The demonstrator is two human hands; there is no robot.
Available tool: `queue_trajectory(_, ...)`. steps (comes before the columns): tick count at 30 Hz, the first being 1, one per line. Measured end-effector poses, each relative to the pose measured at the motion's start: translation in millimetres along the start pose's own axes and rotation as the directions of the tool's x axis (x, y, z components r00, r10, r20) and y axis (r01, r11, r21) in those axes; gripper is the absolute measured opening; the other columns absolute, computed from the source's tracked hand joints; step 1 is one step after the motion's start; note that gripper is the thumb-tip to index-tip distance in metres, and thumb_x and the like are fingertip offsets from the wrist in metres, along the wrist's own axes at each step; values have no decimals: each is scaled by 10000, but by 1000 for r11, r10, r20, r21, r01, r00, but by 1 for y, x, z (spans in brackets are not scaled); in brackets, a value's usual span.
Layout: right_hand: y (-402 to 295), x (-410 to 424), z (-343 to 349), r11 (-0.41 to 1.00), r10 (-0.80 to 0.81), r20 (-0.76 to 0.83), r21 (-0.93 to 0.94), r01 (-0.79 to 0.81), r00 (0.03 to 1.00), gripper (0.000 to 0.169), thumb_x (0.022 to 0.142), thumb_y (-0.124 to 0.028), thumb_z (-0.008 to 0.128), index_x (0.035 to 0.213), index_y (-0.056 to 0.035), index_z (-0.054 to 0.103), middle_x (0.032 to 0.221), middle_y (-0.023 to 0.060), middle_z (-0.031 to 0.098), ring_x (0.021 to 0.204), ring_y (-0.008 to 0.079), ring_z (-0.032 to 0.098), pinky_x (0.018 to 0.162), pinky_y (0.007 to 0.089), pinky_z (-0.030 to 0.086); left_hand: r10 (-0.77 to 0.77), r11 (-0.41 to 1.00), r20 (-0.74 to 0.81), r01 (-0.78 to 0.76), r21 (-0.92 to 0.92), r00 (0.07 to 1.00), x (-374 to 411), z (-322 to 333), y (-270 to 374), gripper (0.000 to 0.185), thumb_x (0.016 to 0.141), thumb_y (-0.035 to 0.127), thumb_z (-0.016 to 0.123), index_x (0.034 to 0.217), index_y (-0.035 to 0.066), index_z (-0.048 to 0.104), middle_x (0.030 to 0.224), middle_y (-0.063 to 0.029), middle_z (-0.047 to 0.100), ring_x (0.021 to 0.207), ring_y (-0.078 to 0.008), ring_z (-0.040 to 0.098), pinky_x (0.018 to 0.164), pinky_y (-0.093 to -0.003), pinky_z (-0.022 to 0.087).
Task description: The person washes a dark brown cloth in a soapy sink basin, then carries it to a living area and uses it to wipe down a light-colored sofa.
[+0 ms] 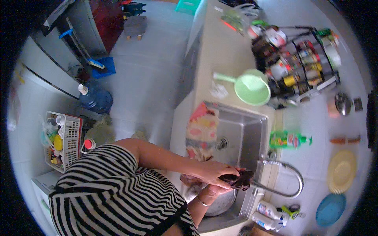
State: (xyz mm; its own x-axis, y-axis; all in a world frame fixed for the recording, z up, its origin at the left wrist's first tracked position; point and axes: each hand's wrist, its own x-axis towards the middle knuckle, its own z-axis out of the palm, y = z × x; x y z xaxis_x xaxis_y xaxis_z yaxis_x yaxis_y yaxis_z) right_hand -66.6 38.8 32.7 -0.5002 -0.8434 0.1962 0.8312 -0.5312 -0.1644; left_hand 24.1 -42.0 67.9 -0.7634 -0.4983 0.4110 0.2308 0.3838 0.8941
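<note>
Both hands are together over the stainless steel sink (254, 126). My left hand (215, 174) presses from above on a dark brown, limp, wet-looking thing (243, 180); blur hides whether it is cloth or something else. From below, my right hand (220, 189), with a bracelet at its wrist, grips the same thing. The curved faucet (299, 180) reaches towards them from the wall side. Under the right forearm lies a round metal pan or lid (223, 203) in the sink. A patterned cloth (202, 129) hangs over the sink's near edge, close to the drain (221, 143).
A light green dipper (252, 90) stands on the counter (218, 50) beside the sink. Behind it is a rack of seasoning bottles (295, 65). Green dish soap (286, 139) and white spray bottles (267, 215) line the wall side. A white basket (72, 141) and water jug (96, 97) stand behind me.
</note>
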Motion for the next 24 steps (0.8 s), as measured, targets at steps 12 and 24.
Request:
queue_trajectory(12, 287, 102, 34, 765, 361, -343, -423, -486, 867, 601, 840, -415, 630, 1322, -94, 467, 1253, 88, 550, 1146, 267, 524, 1018, 418, 404, -463, 881, -381, 463, -100, 800, -114, -279, -57, 501, 882, 405, 572, 1202, 22, 520, 1088, -196, 598, 969, -347, 582, 887, -442, 445)
queue_trajectory(24, 437, 203, 50, 499, 832, -168, -190, -846, 528, 424, 946, -327, 501, 1319, -126, 482, 1283, 45, 541, 1194, 220, 495, 1057, 409, 357, -665, 713, -741, 376, -592, 95, -117, -415, -18, 364, 961, 284, 534, 1194, 4, 523, 1069, -67, 602, 1007, -157, 535, 905, -310, 431)
